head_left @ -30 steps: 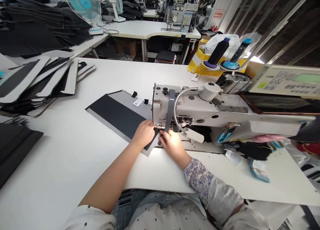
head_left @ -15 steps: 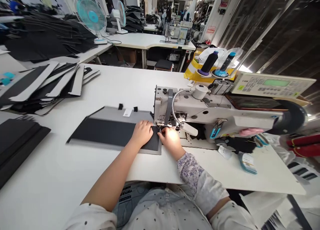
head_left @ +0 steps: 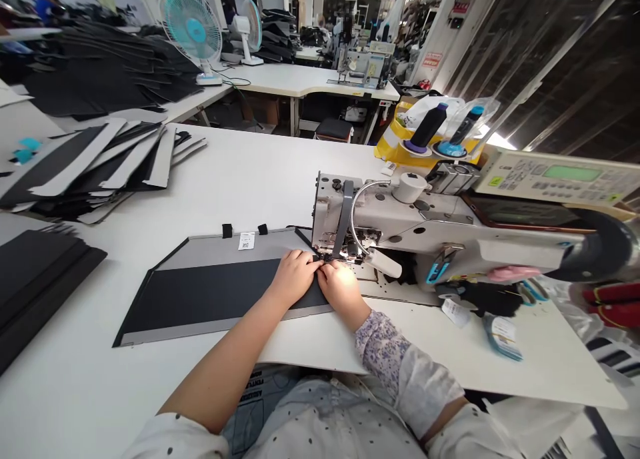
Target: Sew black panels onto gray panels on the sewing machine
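Note:
A grey and black fabric panel [head_left: 210, 289] lies flat on the white table, its right end at the needle area of the sewing machine [head_left: 390, 219]. A white label [head_left: 247, 241] and two small black tabs sit along its far edge. My left hand [head_left: 296, 277] presses on the panel's right part, fingers bent together near the presser foot. Right beside it, my right hand [head_left: 343, 286] pinches the panel's right edge under the machine head, lit by the lamp. The fingertips of both hands nearly touch, and the edge between them is partly hidden.
Stacked grey and black pieces [head_left: 100, 159] lie at the left, with a dark folded stack [head_left: 40, 279] nearer. Thread cones [head_left: 427, 127] stand behind the machine. Blue-handled scissors [head_left: 534, 291] and a roll of labels [head_left: 503, 336] are at the right. Two fans [head_left: 193, 29] stand further back.
The panel's left end has swung toward me, so the panel now lies tilted. My left hand has moved slightly right and down, closer to my right hand. The view has shifted a little.

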Demonstrator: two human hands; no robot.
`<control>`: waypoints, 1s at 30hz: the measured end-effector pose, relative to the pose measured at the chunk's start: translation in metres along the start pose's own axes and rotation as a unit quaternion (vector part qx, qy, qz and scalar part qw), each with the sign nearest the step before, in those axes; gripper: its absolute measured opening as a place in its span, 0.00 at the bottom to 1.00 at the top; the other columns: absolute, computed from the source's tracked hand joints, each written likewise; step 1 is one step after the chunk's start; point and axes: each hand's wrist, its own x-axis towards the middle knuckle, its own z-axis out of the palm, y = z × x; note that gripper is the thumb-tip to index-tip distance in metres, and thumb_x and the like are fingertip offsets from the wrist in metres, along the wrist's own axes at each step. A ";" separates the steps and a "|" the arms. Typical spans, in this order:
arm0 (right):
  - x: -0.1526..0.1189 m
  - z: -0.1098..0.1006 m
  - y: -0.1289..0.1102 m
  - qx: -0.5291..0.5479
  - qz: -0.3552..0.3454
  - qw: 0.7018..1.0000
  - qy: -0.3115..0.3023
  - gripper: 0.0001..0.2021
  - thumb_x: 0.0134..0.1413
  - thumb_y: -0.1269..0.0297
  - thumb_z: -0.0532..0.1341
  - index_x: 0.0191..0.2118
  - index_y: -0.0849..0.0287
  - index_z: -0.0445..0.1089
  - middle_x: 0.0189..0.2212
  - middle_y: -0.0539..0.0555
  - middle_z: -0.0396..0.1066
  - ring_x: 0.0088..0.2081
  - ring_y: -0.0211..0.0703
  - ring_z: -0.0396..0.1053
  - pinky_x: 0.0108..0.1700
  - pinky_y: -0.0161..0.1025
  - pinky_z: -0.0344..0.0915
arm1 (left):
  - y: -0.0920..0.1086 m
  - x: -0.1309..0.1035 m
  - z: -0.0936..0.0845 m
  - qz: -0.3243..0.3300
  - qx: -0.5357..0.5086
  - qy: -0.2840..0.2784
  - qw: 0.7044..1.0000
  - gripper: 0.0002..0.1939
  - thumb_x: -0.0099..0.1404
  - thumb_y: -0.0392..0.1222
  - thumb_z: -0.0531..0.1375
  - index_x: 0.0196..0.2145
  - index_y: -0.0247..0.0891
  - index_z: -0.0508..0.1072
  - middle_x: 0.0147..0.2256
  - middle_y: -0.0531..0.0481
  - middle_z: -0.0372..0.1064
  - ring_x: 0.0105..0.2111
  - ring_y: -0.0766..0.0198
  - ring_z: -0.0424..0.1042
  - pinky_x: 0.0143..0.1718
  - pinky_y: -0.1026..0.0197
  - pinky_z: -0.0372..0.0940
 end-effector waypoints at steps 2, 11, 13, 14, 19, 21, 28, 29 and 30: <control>0.000 0.000 -0.001 0.016 -0.001 1.000 0.004 0.11 0.61 0.65 0.55 0.35 0.61 0.74 0.30 0.58 0.71 0.35 0.46 0.68 0.42 0.40 0.65 | 0.001 0.001 -0.001 0.007 -0.008 -0.002 1.000 0.12 0.66 0.37 0.56 0.43 0.44 0.76 0.35 0.47 0.69 0.40 0.56 0.64 0.43 0.53 0.60; -0.048 -0.031 0.029 0.046 -0.079 0.994 -0.067 0.38 0.56 0.42 0.57 0.64 0.64 0.55 0.62 0.64 0.56 0.63 0.60 0.51 0.62 0.58 0.49 | -0.001 0.003 -0.001 0.031 -0.053 -0.026 0.998 0.19 0.64 0.30 0.53 0.47 0.45 0.74 0.38 0.48 0.70 0.40 0.58 0.65 0.44 0.55 0.62; -0.053 -0.031 0.030 0.010 -0.091 0.992 -0.087 0.41 0.57 0.39 0.53 0.66 0.66 0.50 0.65 0.64 0.49 0.66 0.62 0.44 0.64 0.60 0.41 | 0.000 0.003 0.000 0.025 -0.065 -0.020 0.997 0.17 0.63 0.30 0.53 0.45 0.43 0.75 0.38 0.47 0.70 0.40 0.59 0.66 0.45 0.55 0.63; -0.052 -0.030 0.029 0.001 -0.097 0.991 -0.094 0.42 0.57 0.39 0.52 0.67 0.67 0.49 0.66 0.65 0.48 0.67 0.61 0.42 0.65 0.60 0.39 | -0.001 0.003 0.000 0.017 -0.071 -0.014 0.997 0.16 0.64 0.30 0.52 0.43 0.42 0.75 0.38 0.47 0.70 0.41 0.59 0.66 0.46 0.55 0.63; -0.039 -0.019 0.015 -0.004 -0.124 0.987 -0.100 0.43 0.59 0.39 0.49 0.67 0.71 0.44 0.66 0.66 0.46 0.67 0.57 0.41 0.66 0.57 0.39 | -0.008 0.009 0.009 -0.047 -0.049 0.023 0.997 0.11 0.64 0.33 0.53 0.42 0.38 0.72 0.42 0.44 0.70 0.44 0.56 0.67 0.47 0.53 0.63; -0.037 -0.017 0.014 -0.002 -0.126 0.987 -0.099 0.43 0.60 0.39 0.48 0.67 0.71 0.44 0.67 0.65 0.45 0.67 0.56 0.40 0.66 0.57 0.39 | -0.013 0.014 0.012 -0.067 -0.033 0.026 0.997 0.10 0.64 0.34 0.54 0.42 0.38 0.71 0.42 0.43 0.69 0.44 0.55 0.67 0.47 0.52 0.63; -0.038 -0.019 0.014 0.015 -0.123 0.986 -0.108 0.42 0.60 0.39 0.49 0.68 0.68 0.44 0.67 0.64 0.43 0.67 0.57 0.42 0.66 0.58 0.39 | -0.035 0.039 0.010 -0.066 -0.045 0.014 0.997 0.10 0.63 0.34 0.54 0.39 0.38 0.72 0.39 0.44 0.70 0.42 0.55 0.69 0.45 0.53 0.64; -0.038 -0.020 0.013 0.018 -0.120 0.986 -0.110 0.42 0.59 0.39 0.50 0.68 0.67 0.44 0.67 0.64 0.43 0.67 0.57 0.42 0.66 0.58 0.40 | -0.039 0.042 0.011 -0.062 -0.055 0.016 0.996 0.10 0.62 0.34 0.54 0.40 0.38 0.72 0.40 0.44 0.71 0.43 0.55 0.69 0.46 0.53 0.64; -0.037 -0.021 0.012 0.021 -0.117 0.986 -0.113 0.42 0.59 0.40 0.50 0.68 0.66 0.44 0.67 0.64 0.43 0.67 0.56 0.43 0.66 0.58 0.40 | -0.044 0.045 0.013 -0.058 -0.066 0.019 0.996 0.10 0.62 0.34 0.54 0.41 0.38 0.72 0.41 0.44 0.71 0.44 0.55 0.68 0.46 0.53 0.64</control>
